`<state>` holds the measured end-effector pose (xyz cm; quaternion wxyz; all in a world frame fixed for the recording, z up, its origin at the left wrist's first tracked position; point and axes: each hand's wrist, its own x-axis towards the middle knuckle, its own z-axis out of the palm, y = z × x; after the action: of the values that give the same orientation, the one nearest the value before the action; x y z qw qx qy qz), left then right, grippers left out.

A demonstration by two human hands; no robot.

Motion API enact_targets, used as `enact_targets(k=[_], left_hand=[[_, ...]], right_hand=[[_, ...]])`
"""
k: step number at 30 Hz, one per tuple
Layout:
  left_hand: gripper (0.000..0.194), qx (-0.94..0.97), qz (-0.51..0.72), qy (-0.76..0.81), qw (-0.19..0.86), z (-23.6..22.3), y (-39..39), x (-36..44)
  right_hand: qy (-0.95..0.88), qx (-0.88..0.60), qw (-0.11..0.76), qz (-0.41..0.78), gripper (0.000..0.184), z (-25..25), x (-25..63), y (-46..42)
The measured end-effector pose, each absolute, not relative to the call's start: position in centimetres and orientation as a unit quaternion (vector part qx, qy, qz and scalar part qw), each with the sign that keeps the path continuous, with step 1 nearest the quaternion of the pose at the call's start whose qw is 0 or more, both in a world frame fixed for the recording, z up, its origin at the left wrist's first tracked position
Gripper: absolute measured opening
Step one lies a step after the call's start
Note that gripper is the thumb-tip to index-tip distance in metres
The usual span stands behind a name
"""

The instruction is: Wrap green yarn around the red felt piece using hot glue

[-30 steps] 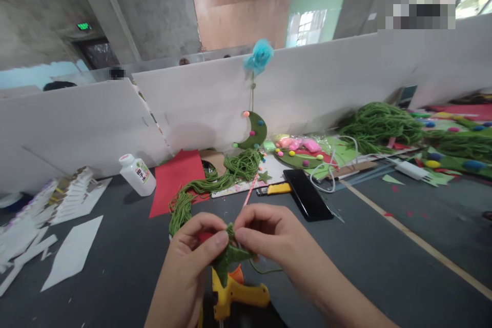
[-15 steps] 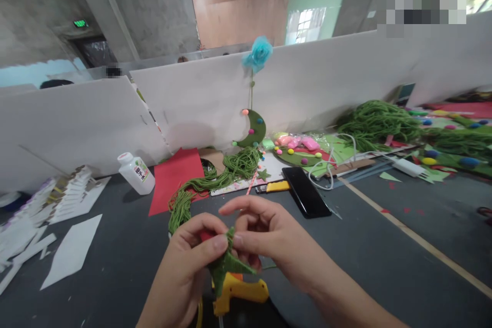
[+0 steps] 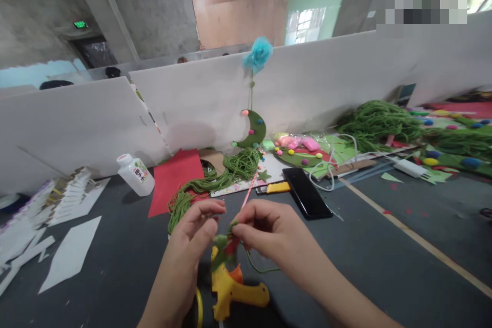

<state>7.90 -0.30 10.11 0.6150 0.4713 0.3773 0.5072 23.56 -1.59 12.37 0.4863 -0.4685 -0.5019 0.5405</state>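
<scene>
My right hand (image 3: pixel 269 228) pinches the tip of a small star-like piece wrapped in green yarn (image 3: pixel 219 257), with some red showing on it. A loose green yarn strand (image 3: pixel 257 269) trails from it to the right, below my palm. My left hand (image 3: pixel 188 241) is just left of the piece, thumb and fingers apart, holding nothing. Beneath the piece sits a yellow hot glue gun (image 3: pixel 246 292) with an orange trigger. The piece is slightly blurred and partly covers the gun's upper end.
Behind my hands lie a green yarn hank (image 3: pixel 200 184), red sheet (image 3: pixel 175 179), yellow utility knife (image 3: pixel 279 187) and black phone (image 3: pixel 306 192). A white bottle (image 3: pixel 135 174) stands left, near white paper pieces (image 3: pixel 73 251). A green crescent (image 3: pixel 253 130) leans on the white partition (image 3: pixel 319 87).
My left hand has let go of the yarn-wrapped star and moved slightly left, its fingers parting. My right hand keeps the piece, which has turned so its red side shows.
</scene>
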Motion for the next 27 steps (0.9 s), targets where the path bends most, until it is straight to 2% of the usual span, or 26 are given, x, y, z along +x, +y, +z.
enact_targets(k=[3, 7, 13, 18, 21, 27], left_hand=[[0.034, 0.526, 0.511, 0.405, 0.546, 10.5, -1.0, 8.1], [0.015, 0.488, 0.485, 0.5, 0.525, 10.9, -1.7, 8.6], [0.014, 0.44, 0.515, 0.483, 0.556, 11.1, -1.7, 8.4], [0.014, 0.396, 0.487, 0.445, 0.639, 10.9, -1.6, 8.1], [0.016, 0.385, 0.483, 0.441, 0.651, 10.7, -1.6, 8.2], [0.014, 0.332, 0.484, 0.406, 0.7, 10.9, -1.8, 8.4]], right_hand=[[-0.488, -0.481, 0.484, 0.545, 0.007, 12.1, 23.6, -1.4], [-0.486, -0.476, 0.487, 0.547, 0.007, 12.1, 23.6, -1.7], [-0.529, -0.475, 0.476, 0.518, 0.004, 12.5, 23.4, -2.3], [-0.538, -0.468, 0.472, 0.519, 0.005, 12.5, 23.3, -2.4], [-0.536, -0.467, 0.474, 0.519, 0.006, 12.5, 23.2, -2.4], [-0.514, -0.443, 0.455, 0.577, 0.007, 12.6, 23.2, -2.2]])
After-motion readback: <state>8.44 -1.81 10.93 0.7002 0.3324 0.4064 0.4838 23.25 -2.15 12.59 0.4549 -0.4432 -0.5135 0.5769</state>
